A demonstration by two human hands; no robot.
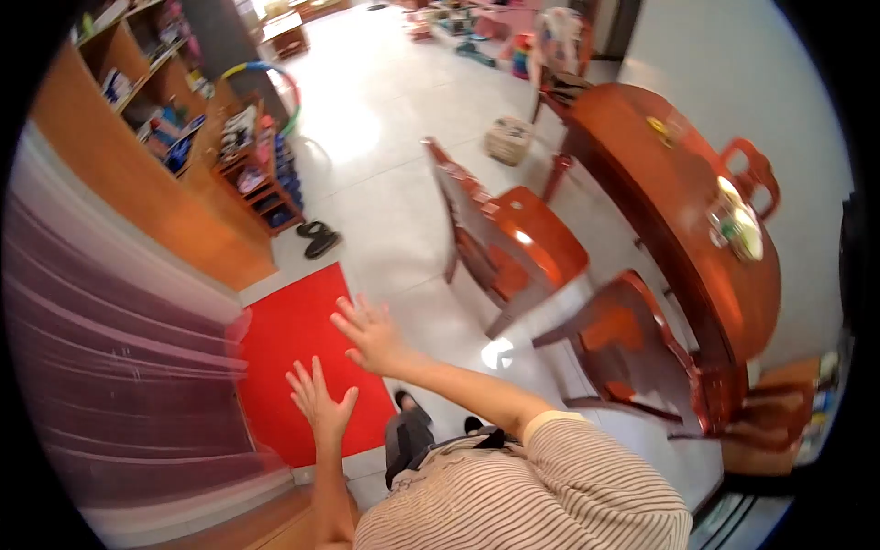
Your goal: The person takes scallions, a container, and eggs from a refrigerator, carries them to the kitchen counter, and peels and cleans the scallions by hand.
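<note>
Red mat [298, 335] lay flat on the pale tiled floor [394, 188], in front of the person, slightly left. Both hands showed over it from the head camera, arms stretched forward. Left hand [321, 403] was open, fingers spread, thumb out to the side. Right hand [371, 337] was also open, fingers fanned, a bit farther forward and near the mat's right edge. Hands were apart from each other. Height above the mat: could not tell.

Sheer purple curtain [110, 357] hung along the mat's left side. Dark shoes [319, 240] sat on the floor just beyond the mat's far edge, near a small wooden rack [261, 174] full of stuff. Colored hoop [295, 92] stood by the rack; tall wooden shelf [128, 78] was left of that.

Right side: two red-brown chairs, one nearer [632, 344], one farther [500, 238], next to a rounded wooden bench [674, 188]. Yellow item [658, 130] and a clear item [733, 229] lay on the bench, both too blurred to name. Woven basket [510, 139] was on the floor beyond the chairs.
</note>
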